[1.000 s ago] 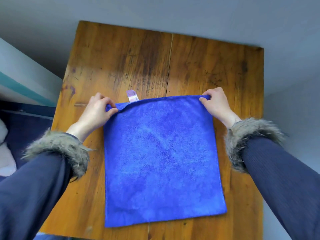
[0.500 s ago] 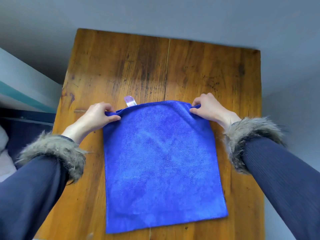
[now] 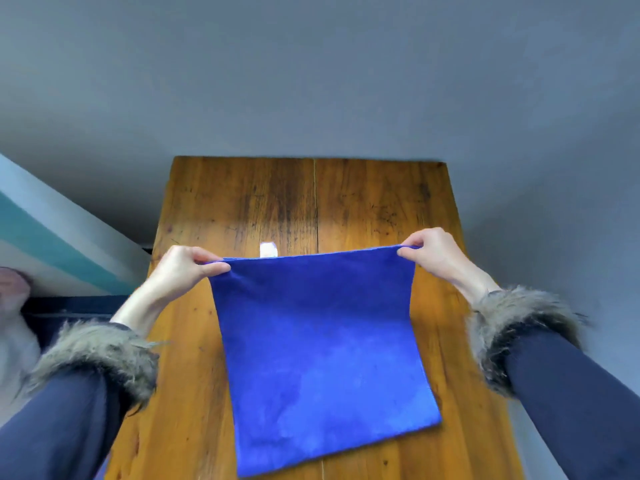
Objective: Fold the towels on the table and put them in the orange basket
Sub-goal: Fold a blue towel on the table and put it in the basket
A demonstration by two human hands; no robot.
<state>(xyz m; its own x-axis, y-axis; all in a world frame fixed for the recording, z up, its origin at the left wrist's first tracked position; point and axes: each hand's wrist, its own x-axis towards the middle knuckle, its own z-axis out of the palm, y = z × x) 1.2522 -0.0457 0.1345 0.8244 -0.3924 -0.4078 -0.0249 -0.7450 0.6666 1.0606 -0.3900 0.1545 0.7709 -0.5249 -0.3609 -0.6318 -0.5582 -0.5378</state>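
A blue towel lies on the wooden table, its near part flat and its far edge lifted off the wood. My left hand pinches the far left corner. My right hand pinches the far right corner. The far edge is stretched taut between both hands, and a small white label sticks up from it. No orange basket is in view.
Grey floor surrounds the table on the far and right sides. To the left runs a white and teal striped surface, with dark fabric below it. Bare wood stretches beyond the towel's far edge.
Both hands have raised the towel's far edge off the table and pulled it taut. The camera has tilted up, so the table sits lower in view.
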